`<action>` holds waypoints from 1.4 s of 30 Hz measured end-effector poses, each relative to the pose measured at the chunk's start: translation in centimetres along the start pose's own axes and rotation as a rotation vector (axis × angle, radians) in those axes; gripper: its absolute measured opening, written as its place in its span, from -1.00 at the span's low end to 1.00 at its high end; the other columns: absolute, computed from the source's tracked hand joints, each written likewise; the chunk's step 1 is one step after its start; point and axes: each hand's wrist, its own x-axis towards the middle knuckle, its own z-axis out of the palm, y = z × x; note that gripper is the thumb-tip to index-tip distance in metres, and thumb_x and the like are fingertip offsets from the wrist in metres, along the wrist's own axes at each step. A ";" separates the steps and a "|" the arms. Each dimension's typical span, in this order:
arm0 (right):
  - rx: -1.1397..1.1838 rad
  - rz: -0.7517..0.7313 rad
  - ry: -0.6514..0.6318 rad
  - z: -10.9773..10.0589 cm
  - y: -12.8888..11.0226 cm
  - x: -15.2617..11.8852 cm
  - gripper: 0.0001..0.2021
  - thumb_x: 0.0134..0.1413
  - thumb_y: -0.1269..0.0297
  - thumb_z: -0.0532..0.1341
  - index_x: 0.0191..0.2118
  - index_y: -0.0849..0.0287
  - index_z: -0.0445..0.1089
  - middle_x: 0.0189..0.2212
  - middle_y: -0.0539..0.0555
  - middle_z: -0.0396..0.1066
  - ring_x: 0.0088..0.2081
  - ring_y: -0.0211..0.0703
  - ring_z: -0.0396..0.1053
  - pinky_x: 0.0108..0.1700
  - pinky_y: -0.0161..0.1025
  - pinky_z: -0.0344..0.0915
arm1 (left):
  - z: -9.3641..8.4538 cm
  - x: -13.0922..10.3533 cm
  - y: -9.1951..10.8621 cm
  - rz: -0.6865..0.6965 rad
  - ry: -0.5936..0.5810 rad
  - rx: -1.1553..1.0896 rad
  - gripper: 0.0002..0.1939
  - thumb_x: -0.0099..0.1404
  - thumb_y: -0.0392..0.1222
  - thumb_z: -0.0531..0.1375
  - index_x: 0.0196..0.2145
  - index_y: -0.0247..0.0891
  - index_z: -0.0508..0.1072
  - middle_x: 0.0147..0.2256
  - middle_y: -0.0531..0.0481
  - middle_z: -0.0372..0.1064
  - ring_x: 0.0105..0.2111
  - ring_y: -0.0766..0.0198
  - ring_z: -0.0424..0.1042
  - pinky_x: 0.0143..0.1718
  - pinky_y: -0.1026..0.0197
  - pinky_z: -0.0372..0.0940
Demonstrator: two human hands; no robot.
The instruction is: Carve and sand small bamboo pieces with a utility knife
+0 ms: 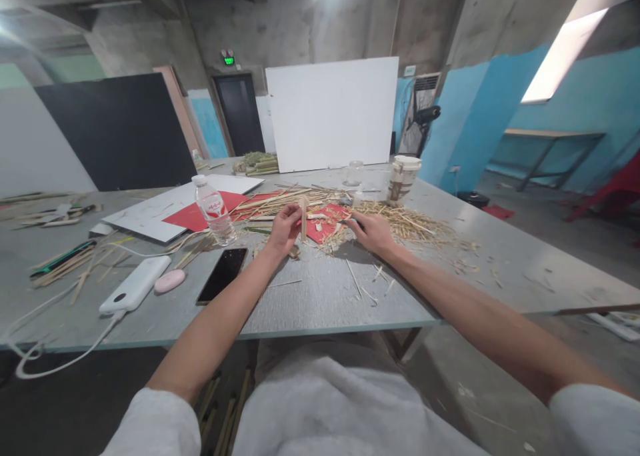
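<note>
Basically, left hand (286, 229) pinches a pale strip (303, 220) upright, fingers closed on it, probably to keep it steady; can't tell if its foot touches the worktop (320, 303). Right hand (373, 233) is curled round a slim dark tool (346, 222), end toward the strip but apart from it, likely held short for control. Red sheet (327, 230) lies between the hands, scraps on it. Straw pile (407, 223) just beyond right hand, presumably for easy reach. Phone (223, 276) and bottle (214, 211) sit left, seemingly out of the way.
</note>
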 end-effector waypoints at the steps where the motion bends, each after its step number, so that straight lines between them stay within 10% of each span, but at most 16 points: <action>1: 0.003 -0.001 0.005 0.0 0.0 0.0 -0.66 0.47 0.01 0.25 -0.02 0.24 0.48 -0.16 0.07 0.50 -0.20 -0.20 0.48 -0.08 -0.14 0.51 | 0.0 -0.1 0.0 -0.001 -0.002 -0.001 -0.57 0.50 -0.02 0.29 0.22 -0.25 0.46 0.18 -0.20 0.45 0.07 0.02 0.53 0.07 -0.14 0.51; 8: 0.064 -0.064 0.086 -0.5 -0.6 -0.2 -0.54 0.54 -0.11 0.06 -0.10 0.20 0.46 -0.27 0.08 0.46 -0.24 -0.15 0.43 -0.08 -0.14 0.39 | 0.8 -0.9 0.4 -0.005 -0.020 -0.013 -0.69 0.45 -0.05 0.34 0.06 -0.21 0.49 -0.05 -0.08 0.53 -0.13 0.18 0.55 -0.08 0.08 0.51; 14: 0.137 -0.212 0.176 -1.4 -2.6 -0.1 -0.47 0.60 -0.02 -0.20 0.10 0.16 0.42 -0.07 0.25 0.46 -0.03 0.09 0.38 0.07 -0.05 0.25 | 2.9 -2.0 0.9 0.004 -0.082 0.007 -0.63 0.25 -0.07 0.37 -0.07 -0.07 0.33 -0.39 0.17 0.34 -0.57 0.41 0.17 -0.53 0.31 0.09; 24: 0.127 -0.383 0.278 -1.1 -3.2 0.0 -0.61 0.57 0.00 -0.03 0.18 0.14 0.33 -0.08 0.22 0.41 -0.11 0.06 0.35 -0.06 -0.07 0.30 | 5.3 -4.7 1.3 0.025 -0.233 0.278 -0.56 0.07 0.04 0.51 -0.39 -0.21 0.36 -0.46 0.15 0.16 -0.47 0.38 0.09 -0.41 0.24 0.01; 42: 0.092 -0.538 0.291 -1.3 -3.8 -0.1 -0.70 0.54 0.08 0.06 0.10 0.16 0.38 -0.08 0.23 0.45 -0.08 0.06 0.40 -0.05 -0.04 0.34 | 5.3 -5.0 0.8 0.102 -0.138 0.424 -0.37 -0.01 0.25 0.54 -0.54 -0.19 0.24 -0.54 0.17 0.04 -0.49 0.38 0.00 -0.44 0.20 -0.08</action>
